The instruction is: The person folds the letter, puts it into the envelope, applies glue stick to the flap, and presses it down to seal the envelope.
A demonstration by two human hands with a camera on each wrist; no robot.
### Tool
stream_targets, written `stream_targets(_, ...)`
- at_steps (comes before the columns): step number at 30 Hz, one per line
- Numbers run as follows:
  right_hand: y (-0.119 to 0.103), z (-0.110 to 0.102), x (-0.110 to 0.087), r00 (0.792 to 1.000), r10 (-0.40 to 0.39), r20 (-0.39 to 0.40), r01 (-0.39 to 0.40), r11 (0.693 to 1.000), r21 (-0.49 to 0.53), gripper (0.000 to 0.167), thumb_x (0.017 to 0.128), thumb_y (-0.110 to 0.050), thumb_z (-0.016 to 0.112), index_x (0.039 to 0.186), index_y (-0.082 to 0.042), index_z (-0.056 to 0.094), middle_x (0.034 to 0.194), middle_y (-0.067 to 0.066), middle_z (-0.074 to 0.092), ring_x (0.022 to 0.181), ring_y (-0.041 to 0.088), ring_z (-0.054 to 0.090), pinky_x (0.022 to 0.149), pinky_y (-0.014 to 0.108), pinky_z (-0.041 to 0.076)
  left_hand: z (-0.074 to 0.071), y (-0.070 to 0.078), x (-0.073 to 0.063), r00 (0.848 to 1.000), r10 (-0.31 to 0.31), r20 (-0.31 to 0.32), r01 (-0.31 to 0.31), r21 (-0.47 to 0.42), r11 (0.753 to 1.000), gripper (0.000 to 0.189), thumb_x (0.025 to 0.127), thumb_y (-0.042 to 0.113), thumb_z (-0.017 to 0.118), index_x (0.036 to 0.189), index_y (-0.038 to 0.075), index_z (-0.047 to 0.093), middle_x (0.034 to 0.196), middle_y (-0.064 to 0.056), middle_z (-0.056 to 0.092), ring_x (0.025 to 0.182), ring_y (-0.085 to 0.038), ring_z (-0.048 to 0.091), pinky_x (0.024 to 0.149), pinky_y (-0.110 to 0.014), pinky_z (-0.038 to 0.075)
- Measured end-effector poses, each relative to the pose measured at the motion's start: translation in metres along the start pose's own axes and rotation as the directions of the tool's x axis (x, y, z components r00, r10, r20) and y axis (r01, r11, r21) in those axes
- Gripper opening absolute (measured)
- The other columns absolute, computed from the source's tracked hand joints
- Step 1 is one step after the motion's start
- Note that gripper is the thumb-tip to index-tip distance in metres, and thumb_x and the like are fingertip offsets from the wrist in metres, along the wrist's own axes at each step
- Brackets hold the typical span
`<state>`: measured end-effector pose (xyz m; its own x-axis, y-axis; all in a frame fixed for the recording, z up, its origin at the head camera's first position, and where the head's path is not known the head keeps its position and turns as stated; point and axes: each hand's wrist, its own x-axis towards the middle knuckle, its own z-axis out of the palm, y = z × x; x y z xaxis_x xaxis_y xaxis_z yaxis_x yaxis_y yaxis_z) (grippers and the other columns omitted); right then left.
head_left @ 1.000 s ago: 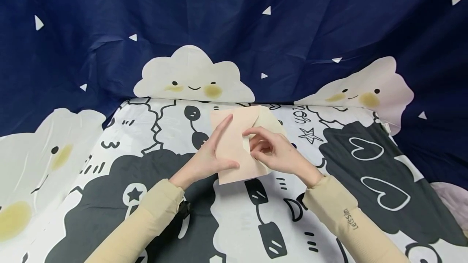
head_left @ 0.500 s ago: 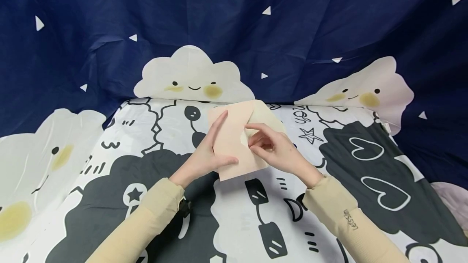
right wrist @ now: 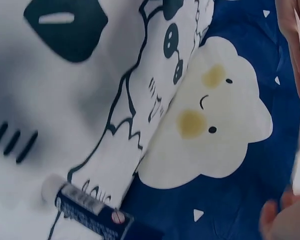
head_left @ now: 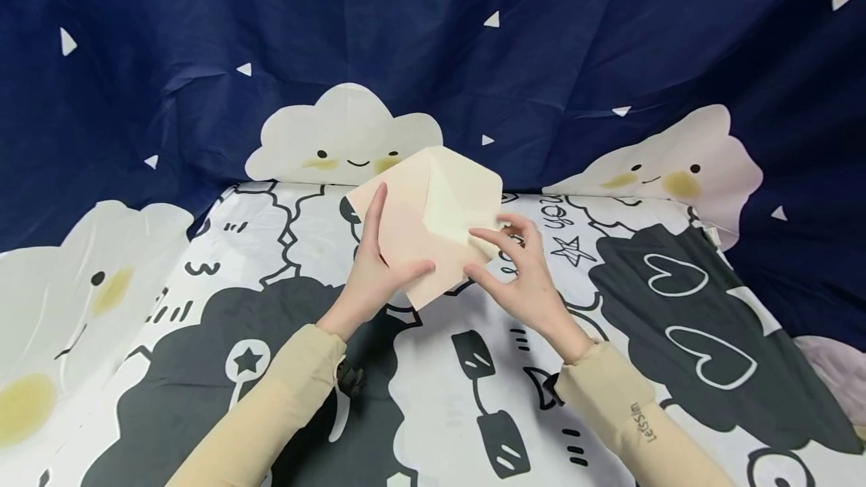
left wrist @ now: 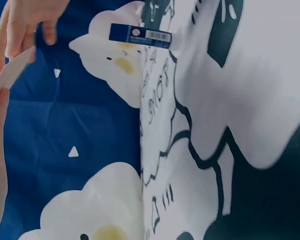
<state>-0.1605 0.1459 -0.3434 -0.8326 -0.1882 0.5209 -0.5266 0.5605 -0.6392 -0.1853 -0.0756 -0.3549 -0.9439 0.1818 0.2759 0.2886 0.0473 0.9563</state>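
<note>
Lengthwise, the envelope [head_left: 409, 225] slants down-right, flap [head_left: 463, 200] pointing up-right.

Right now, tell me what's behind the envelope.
Around the envelope's edges, the head view shows patterned bedding and blue backdrop. Directly behind is covered; the tube in both wrist views may be hidden there.

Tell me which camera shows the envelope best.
The head view: the envelope shows almost whole, flap open, held in the left hand. The left wrist view gives just a narrow piece near its left edge; the right wrist view, a thin pale strip at its right edge.
</note>
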Motion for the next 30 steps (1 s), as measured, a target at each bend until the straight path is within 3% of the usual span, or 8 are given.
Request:
stream_targets(3,-0.002,0.006,-0.003,0.99,0.132,0.058,-0.134,0.99,0.035,0.056,0.082,-0.019,0.076,0.134,-0.02,0.055,0.149,0.018,0.018,0.132,0.032,0.028,0.099,0.051,0.034,0.003,0.002,0.003,1.0,0.003,-0.03,-0.005,-0.061,0.998,0.116,0.074,0.006,0.081,0.147,0.055,0.005,0.156,0.014,0.016,0.131,-0.018,0.04,0.098,-0.039,0.048)
stream_targets(5,-0.004,0.01,-0.004,0.975,0.192,0.11,-0.201,0.977,0.074,0.064,0.085,-0.021,0.073,0.142,-0.025,0.045,0.15,0.017,0.02,0.136,0.031,0.025,0.097,0.051,0.036,0.005,0.003,0.004,0.999,0.015,-0.052,-0.02,-0.093,0.996,0.115,0.074,0.005,0.08,0.147,0.054,0.006,0.156,0.015,0.015,0.132,-0.017,0.039,0.097,-0.038,0.048)
stream_targets(8,-0.007,0.016,-0.004,0.956,0.23,0.184,-0.264,0.946,0.19,0.077,0.087,-0.016,0.07,0.15,-0.027,0.027,0.146,0.015,0.034,0.132,0.029,0.038,0.091,0.042,0.042,0.01,0.004,0.005,0.995,0.036,-0.095,-0.047,-0.115,0.992,0.114,0.074,0.004,0.08,0.148,0.052,0.007,0.156,0.016,0.015,0.132,-0.015,0.038,0.097,-0.034,0.048)
stream_targets(11,-0.011,0.021,-0.002,0.937,0.247,0.246,-0.323,0.881,0.345,0.085,0.088,-0.009,0.067,0.153,-0.028,0.015,0.135,0.018,0.05,0.11,0.023,0.057,0.084,0.03,0.049,0.014,0.003,0.004,0.989,0.066,-0.129,-0.08,-0.111,0.991,0.113,0.075,0.006,0.08,0.149,0.048,0.006,0.156,0.018,0.013,0.133,-0.014,0.037,0.095,-0.03,0.049)
stream_targets(15,-0.015,0.025,-0.001,0.916,0.289,0.277,-0.39,0.801,0.455,0.087,0.088,-0.004,0.067,0.152,-0.031,0.013,0.119,0.026,0.063,0.096,0.01,0.065,0.079,0.022,0.051,0.019,0.0,0.0,0.987,0.078,-0.141,-0.093,-0.106,0.99,0.112,0.077,0.007,0.079,0.15,0.047,0.003,0.156,0.019,0.011,0.131,-0.017,0.039,0.09,-0.026,0.051)
stream_targets(19,-0.014,0.025,-0.002,0.921,0.297,0.252,-0.382,0.815,0.436,0.086,0.085,-0.004,0.07,0.151,-0.028,0.02,0.111,0.026,0.068,0.092,0.002,0.066,0.079,0.022,0.051,0.019,-0.004,-0.003,0.991,0.065,-0.121,-0.082,-0.141,0.987,0.112,0.078,0.004,0.077,0.15,0.047,0.003,0.157,0.015,0.011,0.128,-0.019,0.044,0.086,-0.023,0.053)
stream_targets(25,-0.003,0.011,-0.001,0.927,0.293,0.236,-0.366,0.847,0.386,0.086,0.081,-0.002,0.074,0.15,-0.026,0.027,0.106,0.025,0.069,0.088,0.002,0.066,0.078,0.023,0.054,0.007,-0.007,-0.005,0.992,0.123,-0.019,-0.123,-0.31,0.943,0.11,0.075,-0.018,0.067,0.155,0.031,0.008,0.159,0.004,0.014,0.126,-0.02,0.048,0.085,-0.025,0.055)
stream_targets(30,0.008,-0.011,0.001,0.918,0.252,0.307,-0.35,0.877,0.328,0.085,0.08,0.002,0.073,0.149,-0.024,0.03,0.09,0.014,0.071,0.079,0.007,0.064,0.072,0.023,0.052,-0.012,-0.008,-0.006,0.992,0.101,0.075,-0.075,-0.289,0.954,0.096,0.075,-0.018,0.068,0.153,0.02,0.026,0.157,0.001,0.024,0.101,-0.012,0.062,0.08,-0.031,0.058)
